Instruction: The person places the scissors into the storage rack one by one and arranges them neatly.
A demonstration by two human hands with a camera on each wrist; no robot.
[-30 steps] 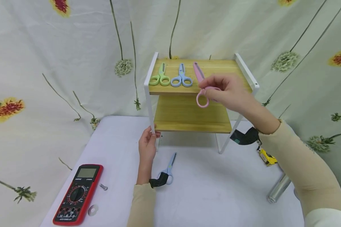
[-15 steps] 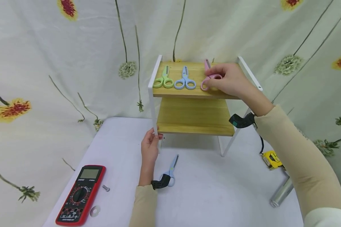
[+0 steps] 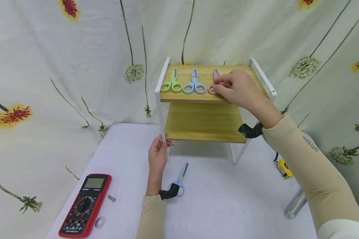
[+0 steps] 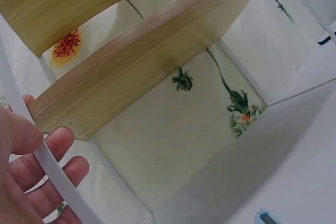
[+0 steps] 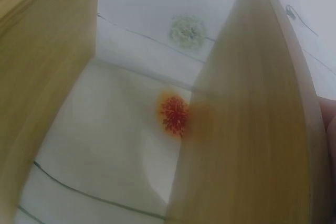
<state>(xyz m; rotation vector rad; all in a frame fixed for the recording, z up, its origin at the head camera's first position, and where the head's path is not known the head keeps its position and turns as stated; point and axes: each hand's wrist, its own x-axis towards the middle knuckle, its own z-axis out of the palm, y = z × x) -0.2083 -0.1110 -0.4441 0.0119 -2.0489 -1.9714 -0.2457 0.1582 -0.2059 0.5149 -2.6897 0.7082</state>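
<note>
A two-tier wooden shelf [image 3: 203, 131] with a white frame stands on the table. On its top board lie green scissors [image 3: 171, 83], blue scissors [image 3: 194, 85] and pink scissors [image 3: 213, 85] side by side. My right hand [image 3: 224, 87] pinches the pink scissors' handle, which rests on the board. My left hand [image 3: 161, 142] grips the shelf's front left leg [image 3: 160, 109]; in the left wrist view its fingers [image 4: 50, 153] curl round that white leg [image 4: 58, 182] below the lower board [image 4: 147, 61]. The right wrist view shows only blurred shelf boards [image 5: 252, 119].
A second pair of blue scissors [image 3: 180, 177] lies on the white table by my left wrist. A red multimeter [image 3: 85, 204], a screw [image 3: 110, 198] and a washer [image 3: 100, 221] sit front left. A yellow tape measure [image 3: 284, 167] and a metal cylinder [image 3: 294, 205] are at the right.
My right hand carried the pink scissors from in front of the shelf onto the top board and laid them next to the blue pair. The left hand stayed on the leg.
</note>
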